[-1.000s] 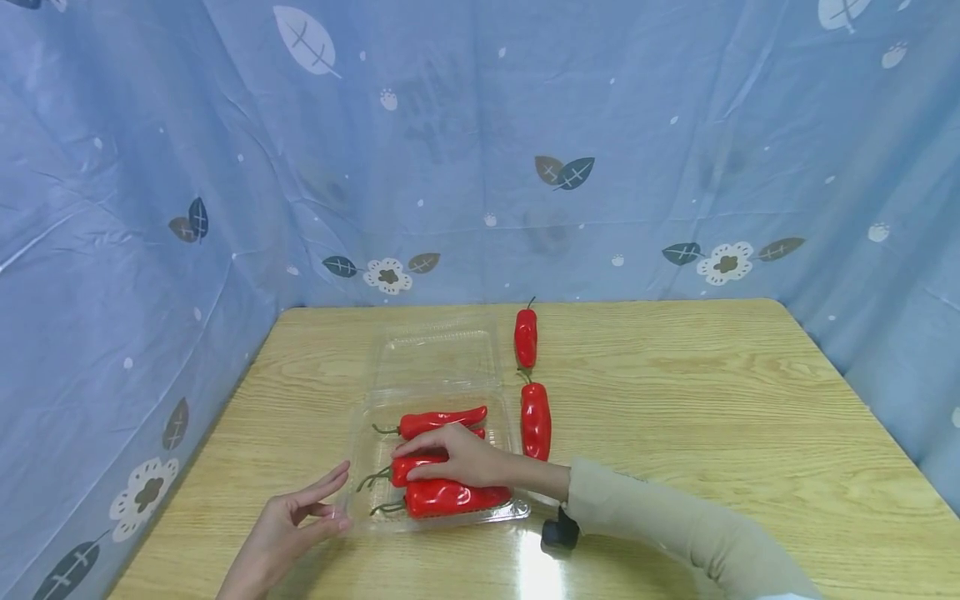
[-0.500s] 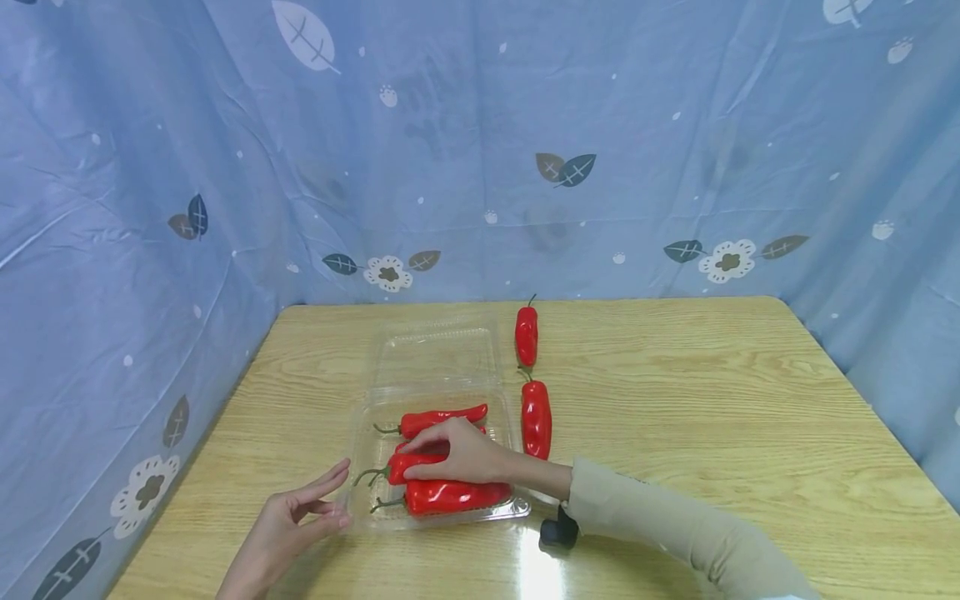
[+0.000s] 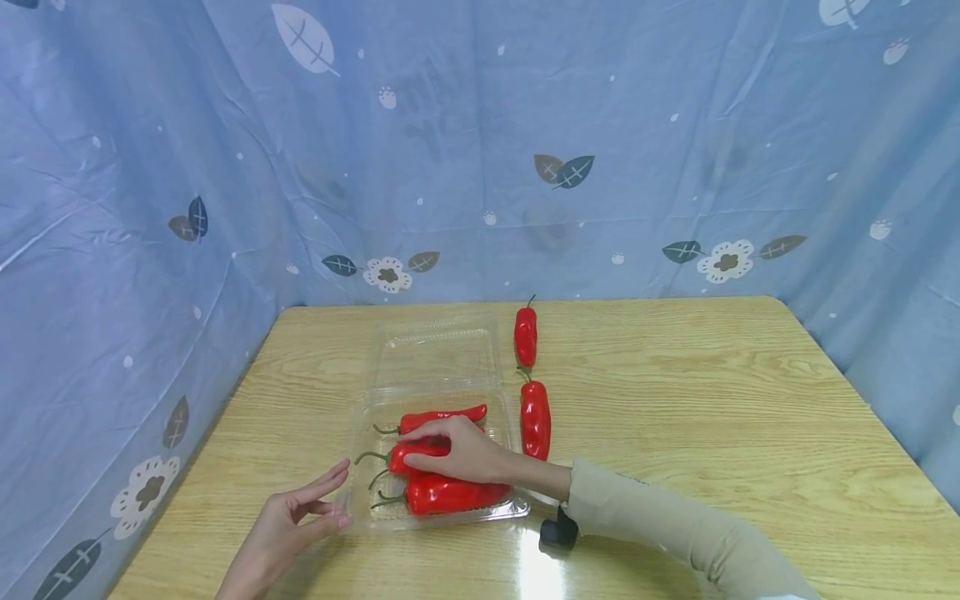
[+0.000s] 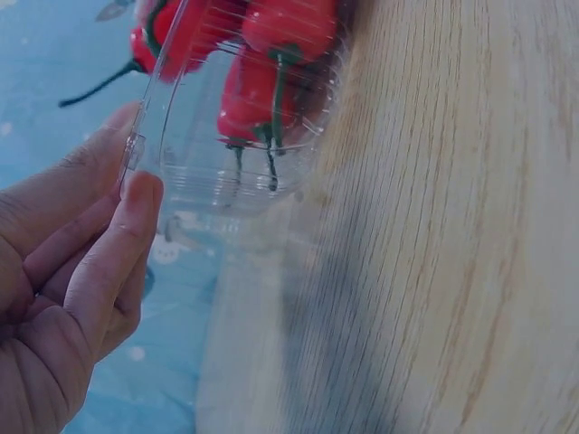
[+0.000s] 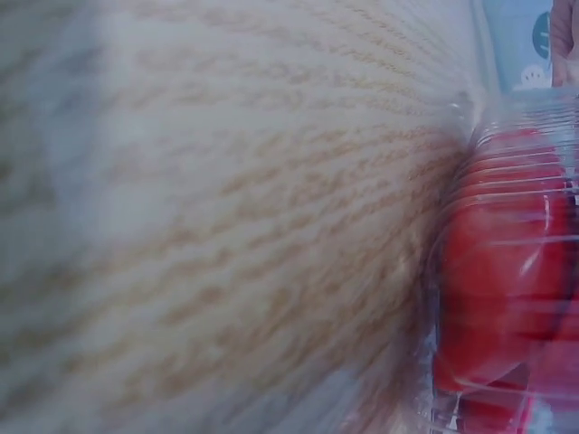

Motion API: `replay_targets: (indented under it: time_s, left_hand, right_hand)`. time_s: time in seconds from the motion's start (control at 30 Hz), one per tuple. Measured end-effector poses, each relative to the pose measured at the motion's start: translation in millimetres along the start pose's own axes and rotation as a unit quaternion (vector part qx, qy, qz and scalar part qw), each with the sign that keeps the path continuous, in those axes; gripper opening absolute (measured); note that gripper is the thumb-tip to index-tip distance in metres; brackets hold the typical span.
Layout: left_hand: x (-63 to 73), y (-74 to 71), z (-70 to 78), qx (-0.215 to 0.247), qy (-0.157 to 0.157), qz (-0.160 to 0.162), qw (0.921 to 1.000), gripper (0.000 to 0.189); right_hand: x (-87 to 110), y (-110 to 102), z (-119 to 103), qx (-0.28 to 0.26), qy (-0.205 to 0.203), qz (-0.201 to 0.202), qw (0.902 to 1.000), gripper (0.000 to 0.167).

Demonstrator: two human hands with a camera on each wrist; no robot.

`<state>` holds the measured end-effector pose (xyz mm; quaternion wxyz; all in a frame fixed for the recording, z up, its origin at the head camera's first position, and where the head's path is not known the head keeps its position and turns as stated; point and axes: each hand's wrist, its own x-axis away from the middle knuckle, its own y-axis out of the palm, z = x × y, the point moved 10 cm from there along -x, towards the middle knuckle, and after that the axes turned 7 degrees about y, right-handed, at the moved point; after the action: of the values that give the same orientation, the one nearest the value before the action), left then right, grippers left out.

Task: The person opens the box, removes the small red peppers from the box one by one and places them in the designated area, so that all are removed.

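A clear plastic clamshell box (image 3: 517,508) lies on the table with its lid (image 3: 435,358) folded back. Several red peppers with green stems are in its base. The thumb and fingers of my left hand (image 3: 292,521) pinch the box rim at the front left corner, and the left wrist view shows this rim (image 4: 134,152) up close. Over the base, my right hand (image 3: 465,454) holds a red pepper (image 3: 399,458) near its stem end. One pepper (image 3: 457,497) lies along the front wall, another (image 3: 442,418) farther back. The right hand partly hides those between.
Two more red peppers lie outside the box on its right, one nearer (image 3: 536,421) and one farther (image 3: 526,337). A black object (image 3: 559,530) is by the right wrist. Blue patterned curtain (image 3: 480,150) surrounds the wooden table (image 3: 712,400).
The pepper in my right hand has shifted slightly toward the back of the box. Another stem now shows in front of it. The left hand has stayed at the rim.
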<state>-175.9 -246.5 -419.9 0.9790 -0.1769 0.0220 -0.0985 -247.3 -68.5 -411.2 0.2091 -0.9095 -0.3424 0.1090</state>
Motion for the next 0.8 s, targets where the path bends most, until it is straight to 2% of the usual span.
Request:
replay_targets:
  time_s: [0.23,0.47,0.63,0.8]
  left_hand:
    - [-0.2,0.5,-2.4,-0.002,-0.013,-0.004,0.9999,0.057]
    - [-0.9,-0.1,1.9,-0.01,0.015,-0.001,0.9998,0.056]
    - [-0.9,-0.2,1.0,-0.007,0.013,0.001,0.9999,0.056]
    - [-0.5,0.5,1.2,-0.007,0.014,0.0,0.9999,0.055]
  right_hand:
    - [-1.6,-5.6,-1.1,-0.023,-0.018,0.026,0.9992,0.043]
    - [0.1,-12.0,-5.3,-0.017,-0.032,0.052,0.998,0.045]
    - [-0.4,-8.0,-4.2,0.001,-0.019,0.039,0.999,0.045]
    - [-1.1,-3.9,-4.8,0.03,-0.016,0.032,0.9989,0.058]
